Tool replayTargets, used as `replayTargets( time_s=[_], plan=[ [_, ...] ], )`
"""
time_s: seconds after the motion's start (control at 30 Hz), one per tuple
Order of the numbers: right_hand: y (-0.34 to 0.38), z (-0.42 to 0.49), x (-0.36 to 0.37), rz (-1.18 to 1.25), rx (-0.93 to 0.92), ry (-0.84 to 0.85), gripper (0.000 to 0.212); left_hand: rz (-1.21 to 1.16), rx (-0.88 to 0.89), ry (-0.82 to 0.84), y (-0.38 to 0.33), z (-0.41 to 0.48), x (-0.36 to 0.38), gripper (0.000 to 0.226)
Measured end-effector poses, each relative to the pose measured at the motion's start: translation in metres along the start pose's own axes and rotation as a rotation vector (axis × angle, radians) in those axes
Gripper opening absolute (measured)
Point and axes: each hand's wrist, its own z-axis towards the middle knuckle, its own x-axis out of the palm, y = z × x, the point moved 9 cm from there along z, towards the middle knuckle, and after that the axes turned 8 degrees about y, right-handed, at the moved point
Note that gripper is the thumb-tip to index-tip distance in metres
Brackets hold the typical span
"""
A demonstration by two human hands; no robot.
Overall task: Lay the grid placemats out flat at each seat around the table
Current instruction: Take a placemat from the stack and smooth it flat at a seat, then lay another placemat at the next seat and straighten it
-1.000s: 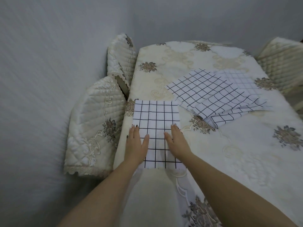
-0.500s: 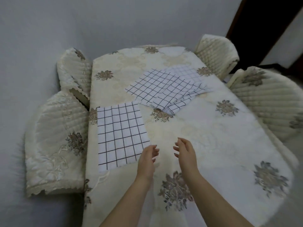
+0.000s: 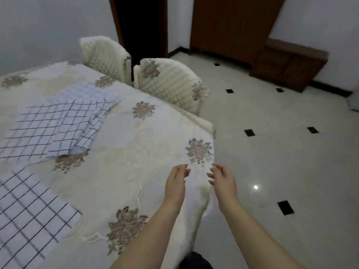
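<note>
While the left hand [image 3: 175,183] and right hand [image 3: 223,181] hover empty and slightly apart, fingers loosely curled, over the table [image 3: 147,152] corner, one placemat [image 3: 29,216] lies flat at the near-left edge, cropped, its long axis unclear; next likely means reaching left for the pile [image 3: 58,125], which lies skewed, stretching toward the far chairs [image 3: 171,84]

One white black-grid placemat [image 3: 29,214] lies flat at lower left; a loose overlapping pile of grid placemats [image 3: 58,121] sits at mid-left.
</note>
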Motion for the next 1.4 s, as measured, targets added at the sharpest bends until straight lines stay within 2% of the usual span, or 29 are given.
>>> replayTargets(
  time_s=[0.3, 0.57, 0.87, 1.17, 1.4],
  plan=[
    [-0.021, -0.015, -0.107, 0.063, 0.032, -0.279, 0.016, 0.065, -0.075, 0.216, 0.015, 0.008, 0.098, 0.020],
    [-0.038, -0.010, -0.149, 0.108, 0.080, -0.381, 0.018, 0.059, -0.086, 0.232, 0.018, 0.020, 0.122, 0.020],
    [-0.018, 0.070, -0.153, 0.097, 0.065, -0.257, 0.016, 0.045, -0.066, 0.113, 0.008, 0.065, 0.142, 0.021],
    [0.036, 0.191, -0.193, 0.057, 0.004, -0.080, 0.016, 0.030, 0.000, -0.043, -0.025, 0.133, 0.206, 0.024],
    [0.062, 0.255, -0.190, 0.016, 0.002, 0.081, 0.015, -0.027, 0.004, -0.228, -0.040, 0.160, 0.218, 0.026]
  ],
)
